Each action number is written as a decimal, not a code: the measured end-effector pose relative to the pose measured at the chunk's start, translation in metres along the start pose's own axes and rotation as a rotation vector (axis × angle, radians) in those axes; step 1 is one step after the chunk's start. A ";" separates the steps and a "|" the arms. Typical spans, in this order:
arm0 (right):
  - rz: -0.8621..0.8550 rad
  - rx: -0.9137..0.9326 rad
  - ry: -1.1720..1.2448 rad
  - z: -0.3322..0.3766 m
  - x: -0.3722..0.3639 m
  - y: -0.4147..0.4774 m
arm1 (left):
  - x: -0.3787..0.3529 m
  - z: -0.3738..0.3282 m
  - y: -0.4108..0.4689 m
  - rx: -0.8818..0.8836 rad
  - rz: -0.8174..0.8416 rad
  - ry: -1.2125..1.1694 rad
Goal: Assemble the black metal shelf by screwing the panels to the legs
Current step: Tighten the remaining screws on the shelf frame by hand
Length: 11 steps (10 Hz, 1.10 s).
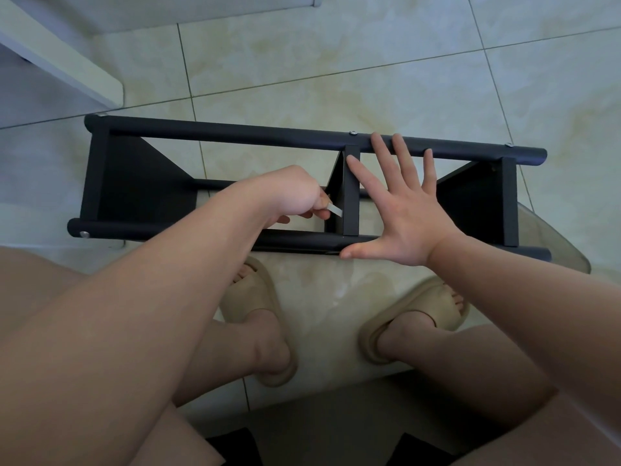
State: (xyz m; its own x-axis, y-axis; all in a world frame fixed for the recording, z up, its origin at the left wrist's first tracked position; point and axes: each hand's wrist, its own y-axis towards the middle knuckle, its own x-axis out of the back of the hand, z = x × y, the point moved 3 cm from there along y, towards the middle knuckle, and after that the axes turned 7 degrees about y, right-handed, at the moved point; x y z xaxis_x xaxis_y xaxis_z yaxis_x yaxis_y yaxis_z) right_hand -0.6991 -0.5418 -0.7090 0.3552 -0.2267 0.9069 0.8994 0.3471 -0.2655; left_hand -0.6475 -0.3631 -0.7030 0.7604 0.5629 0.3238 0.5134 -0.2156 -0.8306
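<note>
Glass worktop [568, 243] over pale tiles [302, 62]: left hand [289, 193] grip pinches a silver tool [336, 210] at the middle panel's [351, 196] nine o'clock; right hand [403, 210], grip spread, should brace the shelf [235, 133] firmly.

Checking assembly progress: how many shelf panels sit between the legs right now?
3: left panel, middle panel by the metal tool, right panel. None seems hidden.

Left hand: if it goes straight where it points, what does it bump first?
Probably the middle black panel: the silver tool in the left hand is almost at it, though depth is unclear.
</note>
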 end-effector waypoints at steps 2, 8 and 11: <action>0.003 -0.006 -0.005 0.000 0.000 0.000 | 0.000 0.002 -0.002 -0.070 0.031 0.147; -0.007 -0.006 0.011 0.000 0.000 0.000 | -0.004 0.003 -0.013 -0.130 0.017 0.314; -0.009 -0.004 0.004 0.000 0.000 0.000 | 0.009 -0.002 -0.005 -0.259 -0.165 0.314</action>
State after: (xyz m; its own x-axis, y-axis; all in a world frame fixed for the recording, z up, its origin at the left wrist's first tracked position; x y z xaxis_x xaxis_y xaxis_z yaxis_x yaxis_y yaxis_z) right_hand -0.6993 -0.5417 -0.7088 0.3484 -0.2330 0.9079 0.9036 0.3411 -0.2592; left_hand -0.6420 -0.3583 -0.6952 0.7231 0.3458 0.5980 0.6908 -0.3585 -0.6279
